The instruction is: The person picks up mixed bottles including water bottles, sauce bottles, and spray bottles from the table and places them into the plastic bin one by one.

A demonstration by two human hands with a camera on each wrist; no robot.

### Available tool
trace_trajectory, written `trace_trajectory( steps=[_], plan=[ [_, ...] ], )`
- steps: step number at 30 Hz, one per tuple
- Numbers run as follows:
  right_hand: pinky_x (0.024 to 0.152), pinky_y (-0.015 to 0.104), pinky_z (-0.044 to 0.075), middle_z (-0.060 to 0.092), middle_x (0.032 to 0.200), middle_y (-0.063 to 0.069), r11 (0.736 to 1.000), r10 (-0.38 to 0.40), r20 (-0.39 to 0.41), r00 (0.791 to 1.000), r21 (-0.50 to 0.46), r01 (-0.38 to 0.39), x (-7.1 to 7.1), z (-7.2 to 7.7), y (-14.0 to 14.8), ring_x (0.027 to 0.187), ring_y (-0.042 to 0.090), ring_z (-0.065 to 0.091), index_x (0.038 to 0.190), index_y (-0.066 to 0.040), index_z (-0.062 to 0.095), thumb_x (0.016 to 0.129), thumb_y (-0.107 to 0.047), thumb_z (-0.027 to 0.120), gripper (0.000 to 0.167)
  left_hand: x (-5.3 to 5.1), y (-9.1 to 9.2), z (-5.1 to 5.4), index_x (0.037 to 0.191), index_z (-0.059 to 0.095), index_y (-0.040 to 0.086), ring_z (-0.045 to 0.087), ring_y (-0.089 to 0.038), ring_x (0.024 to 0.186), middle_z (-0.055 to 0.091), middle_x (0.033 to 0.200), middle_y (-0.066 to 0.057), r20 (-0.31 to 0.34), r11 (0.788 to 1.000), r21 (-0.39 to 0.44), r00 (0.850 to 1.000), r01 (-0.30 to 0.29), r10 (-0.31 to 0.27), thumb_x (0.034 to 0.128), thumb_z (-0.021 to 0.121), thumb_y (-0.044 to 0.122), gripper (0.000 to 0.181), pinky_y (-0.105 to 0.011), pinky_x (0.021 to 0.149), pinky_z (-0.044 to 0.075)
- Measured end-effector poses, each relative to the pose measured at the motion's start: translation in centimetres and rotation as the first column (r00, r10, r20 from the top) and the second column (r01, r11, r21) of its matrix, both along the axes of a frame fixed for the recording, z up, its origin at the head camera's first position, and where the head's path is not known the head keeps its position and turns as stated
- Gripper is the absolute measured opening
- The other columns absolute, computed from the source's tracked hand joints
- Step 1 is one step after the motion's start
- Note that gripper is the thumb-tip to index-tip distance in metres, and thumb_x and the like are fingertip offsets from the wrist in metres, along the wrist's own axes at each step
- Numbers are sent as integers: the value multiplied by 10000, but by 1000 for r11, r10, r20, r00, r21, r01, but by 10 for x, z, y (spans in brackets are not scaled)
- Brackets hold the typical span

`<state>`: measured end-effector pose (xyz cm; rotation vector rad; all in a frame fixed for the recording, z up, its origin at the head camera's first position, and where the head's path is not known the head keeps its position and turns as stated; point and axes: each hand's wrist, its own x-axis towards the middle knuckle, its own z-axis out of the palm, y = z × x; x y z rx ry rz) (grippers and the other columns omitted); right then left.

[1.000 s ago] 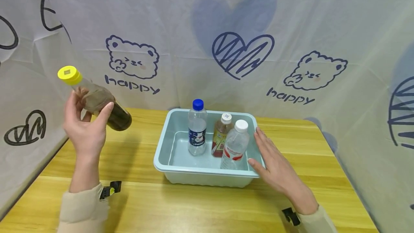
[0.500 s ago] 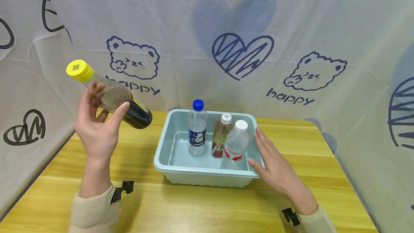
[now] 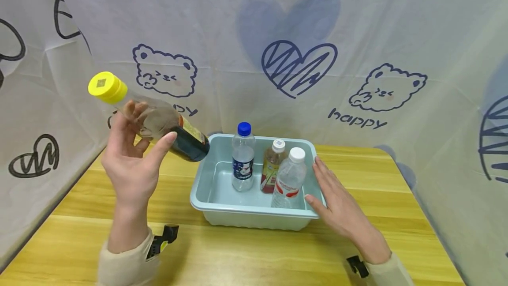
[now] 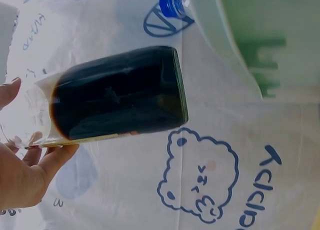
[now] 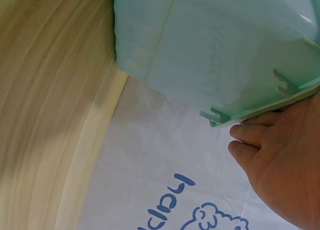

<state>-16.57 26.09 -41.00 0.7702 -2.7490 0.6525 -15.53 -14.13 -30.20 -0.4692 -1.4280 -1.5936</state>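
Note:
My left hand grips a tilted bottle of dark liquid, its yellow cap at the upper left. The bottle's base hangs above the left rim of a light blue plastic basin. Close up in the left wrist view, the dark liquid fills the lower part of the bottle. My right hand rests on the basin's right rim with straight fingers. Inside the basin stand a blue-capped bottle, a white-capped bottle with a yellow-red label and a clear white-capped bottle.
The basin stands on a yellow wooden table. A white cloth with bear and heart drawings hangs behind the table and at both sides.
My left hand has carried the yellow-capped bottle rightward, from left of the basin to its left rim. The right hand and the bottles in the basin have stayed put.

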Motion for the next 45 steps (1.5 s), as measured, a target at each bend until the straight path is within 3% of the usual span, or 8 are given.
trace_trajectory(
  steps=[5,13,22,27,30,35,45],
  plan=[
    [1248,583,226,82,1735,132,1000,-4,3,1000,1,4,1,-1,2,1560,414,205,1633,37,191,1067,-382,547,788,3,8,0,1422,561,-63,609,-341,1213,628,1347,-207,4,996,-16,996,92,-92,791,858,-78,698,-261,933,587],
    [1244,584,235,96,1731,151,1000,-5,-5,1000,6,5,3,-3,4,1557,416,215,1630,40,197,1066,-382,548,787,7,19,-4,1448,551,-45,604,-318,1246,626,1375,-182,98,981,-90,982,170,-162,793,825,-133,715,-270,969,576],
    [1257,559,221,66,1740,110,1000,-4,3,1000,4,4,1,-1,3,1564,403,201,1638,24,187,1068,-396,543,793,5,37,-10,1468,549,-11,599,-292,1285,622,1397,-136,194,951,-231,967,206,-163,744,796,-231,797,-278,987,568],
    [1260,547,223,77,1739,114,1000,-2,3,1000,2,2,0,0,1,1565,398,206,1635,29,199,1065,-401,550,796,2,51,-16,1445,594,29,631,-284,1227,640,1360,-128,218,930,-286,961,230,-170,726,847,-176,789,-306,965,583],
    [1262,544,219,95,1736,140,1000,-1,7,1000,0,1,1,1,1,1570,383,196,1633,31,201,1064,-399,554,797,0,58,-22,1432,611,55,640,-246,1191,652,1356,-86,258,915,-333,955,229,-146,722,886,-114,780,-294,935,595],
    [1267,535,212,101,1735,149,1000,1,12,1000,1,-1,0,1,0,1573,378,191,1633,32,198,1064,-403,553,800,-2,67,-30,1413,624,59,636,-192,1175,657,1346,-50,334,884,-396,936,250,-115,715,935,-22,769,-305,910,607],
    [1265,541,217,122,1731,167,1000,-3,12,1000,3,3,1,0,1,1580,355,181,1634,29,201,1058,-409,562,809,-10,85,-45,1412,613,57,642,-235,1185,644,1367,-80,403,820,-450,900,354,-167,736,950,60,756,-377,922,610]
  ],
)
